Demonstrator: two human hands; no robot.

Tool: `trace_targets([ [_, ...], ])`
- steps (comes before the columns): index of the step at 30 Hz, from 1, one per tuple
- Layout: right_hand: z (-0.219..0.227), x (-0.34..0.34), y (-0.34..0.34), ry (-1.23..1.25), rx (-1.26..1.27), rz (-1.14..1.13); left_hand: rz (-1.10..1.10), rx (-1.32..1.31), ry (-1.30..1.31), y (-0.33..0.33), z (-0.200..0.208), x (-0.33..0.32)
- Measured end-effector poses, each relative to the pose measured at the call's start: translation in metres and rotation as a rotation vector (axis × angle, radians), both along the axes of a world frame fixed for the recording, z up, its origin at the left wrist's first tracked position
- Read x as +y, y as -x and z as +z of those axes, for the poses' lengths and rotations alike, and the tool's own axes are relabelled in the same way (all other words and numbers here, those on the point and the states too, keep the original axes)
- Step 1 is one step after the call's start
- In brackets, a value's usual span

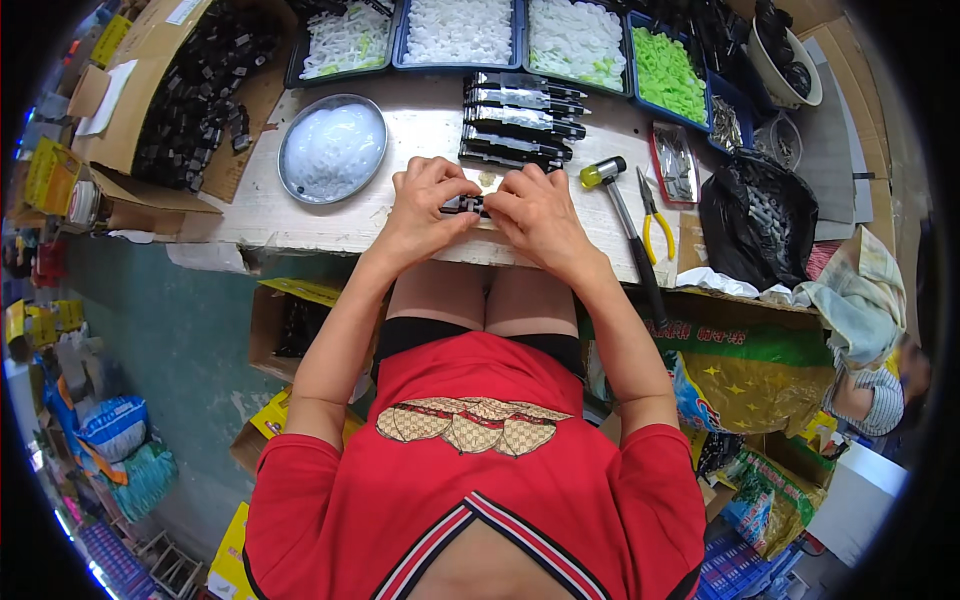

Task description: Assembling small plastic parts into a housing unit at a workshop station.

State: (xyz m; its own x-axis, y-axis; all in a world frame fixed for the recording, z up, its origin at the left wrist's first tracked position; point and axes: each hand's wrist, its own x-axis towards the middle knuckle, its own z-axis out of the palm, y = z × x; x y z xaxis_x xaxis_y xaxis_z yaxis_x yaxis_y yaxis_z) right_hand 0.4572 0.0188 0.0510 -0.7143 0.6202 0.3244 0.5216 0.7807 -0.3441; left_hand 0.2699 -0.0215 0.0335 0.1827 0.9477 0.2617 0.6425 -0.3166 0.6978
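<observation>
Near the front edge of the white workbench (260, 222), a small black part with metal (463, 204) is pinched between my two hands. My left hand (425, 205) grips its left end, thumb and fingers closed. At its right end, the fingertips of my right hand (535, 212) press together on it. Just beyond my hands lies a stack of long black assemblies with silvery metal strips (520, 118). To the right of my right hand are a hammer with a yellow-green head (603, 172) and yellow-handled pliers (655, 218).
Behind are blue trays of white pieces (458, 35) and bright green pieces (668, 72). A metal bowl of whitish bits (333, 148) stands left, beside a carton of black parts (190, 110). A black bag of metal parts (762, 215) sits right. Another person's striped sleeve (884, 400) shows far right.
</observation>
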Motion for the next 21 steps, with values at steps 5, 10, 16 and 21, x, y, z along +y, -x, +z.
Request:
trace_targets([
  [5, -0.002, -0.004, 0.000, 0.042, 0.019, -0.025, -0.041, 0.047, 0.002, 0.000, 0.003, 0.003],
  [10, 0.001, 0.000, -0.003, 0.055, 0.059, -0.037, -0.048, 0.092, -0.006, 0.000, 0.004, 0.006],
  [16, 0.005, 0.006, -0.018, 0.043, 0.114, -0.095, -0.130, 0.294, 0.041, -0.006, 0.026, 0.016],
  [21, 0.010, 0.014, -0.053, 0.043, 0.148, -0.184, -0.240, 0.668, 0.048, -0.021, 0.051, 0.030],
])
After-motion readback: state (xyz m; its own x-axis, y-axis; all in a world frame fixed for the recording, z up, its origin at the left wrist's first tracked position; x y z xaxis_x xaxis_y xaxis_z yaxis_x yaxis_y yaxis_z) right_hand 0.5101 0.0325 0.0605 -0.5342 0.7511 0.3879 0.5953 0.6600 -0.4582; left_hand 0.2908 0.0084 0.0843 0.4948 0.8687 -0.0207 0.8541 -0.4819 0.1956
